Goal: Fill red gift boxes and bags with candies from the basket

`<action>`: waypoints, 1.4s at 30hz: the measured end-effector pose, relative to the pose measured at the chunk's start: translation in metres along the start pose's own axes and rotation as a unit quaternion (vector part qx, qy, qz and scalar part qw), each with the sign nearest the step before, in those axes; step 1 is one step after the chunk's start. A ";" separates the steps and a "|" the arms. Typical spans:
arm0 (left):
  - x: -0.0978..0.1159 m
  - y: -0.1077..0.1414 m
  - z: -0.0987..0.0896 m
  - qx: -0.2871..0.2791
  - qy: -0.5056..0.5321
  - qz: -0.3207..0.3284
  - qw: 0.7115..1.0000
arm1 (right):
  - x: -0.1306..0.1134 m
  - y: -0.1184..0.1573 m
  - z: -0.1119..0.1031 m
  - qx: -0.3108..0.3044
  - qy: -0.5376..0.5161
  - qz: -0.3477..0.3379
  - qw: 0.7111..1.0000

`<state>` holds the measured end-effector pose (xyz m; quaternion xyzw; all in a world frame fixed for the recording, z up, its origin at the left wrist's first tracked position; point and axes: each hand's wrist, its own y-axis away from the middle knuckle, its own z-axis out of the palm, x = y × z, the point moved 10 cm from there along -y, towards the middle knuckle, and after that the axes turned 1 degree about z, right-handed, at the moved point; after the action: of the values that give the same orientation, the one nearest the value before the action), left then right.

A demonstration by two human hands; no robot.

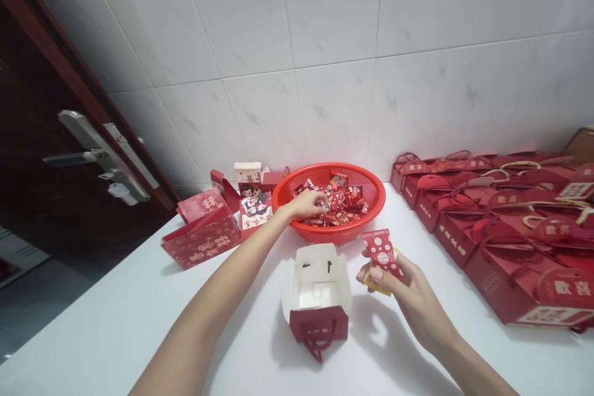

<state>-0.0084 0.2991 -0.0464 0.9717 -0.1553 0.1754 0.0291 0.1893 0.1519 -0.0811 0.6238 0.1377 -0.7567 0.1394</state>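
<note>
My left hand [309, 204] reaches into a red plastic basket [328, 234] of wrapped candies [346, 218]. Its fingers are bent around the edge of a red candy packet [336, 199] among the others. My right hand [403, 288], above the table, pinches a red candy packet with white spots [381, 249] together with a yellow packet [379, 284] behind it. Between my arms stands an open gift box [319, 323], dark red outside and white inside, with a cord handle at its front. Two small dark slots show in its raised back flap. The bottom I can see is bare white.
Rows of closed red gift boxes [482, 216] with cord handles fill the right side. Open red cartons [202, 238] and a printed card box [256, 209] stand left of the basket. A tiled wall [334, 105] rises behind the white table [250, 346]. At far left is a dark door [41, 99].
</note>
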 end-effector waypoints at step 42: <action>0.100 0.041 -0.028 -0.005 0.357 0.083 0.930 | 0.002 -0.008 0.000 0.010 -0.079 0.035 0.996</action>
<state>0.0589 0.2342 0.0147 0.8285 -0.2155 0.5116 0.0732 0.1855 0.1596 -0.0830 0.5677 0.0965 -0.7996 0.1704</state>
